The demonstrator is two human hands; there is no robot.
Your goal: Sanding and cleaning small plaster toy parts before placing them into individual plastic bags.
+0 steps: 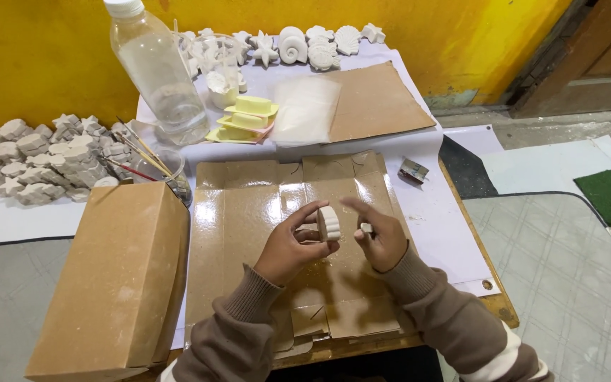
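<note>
Two hands (334, 244) around a white plaster shell (328, 223)

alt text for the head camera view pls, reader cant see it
Over a flattened glossy cardboard sheet, the left hand pinches a white ridged plaster piece while the right hand holds a small white bit. A brown box sits left; a clear bottle and plaster shells stand behind.
</note>
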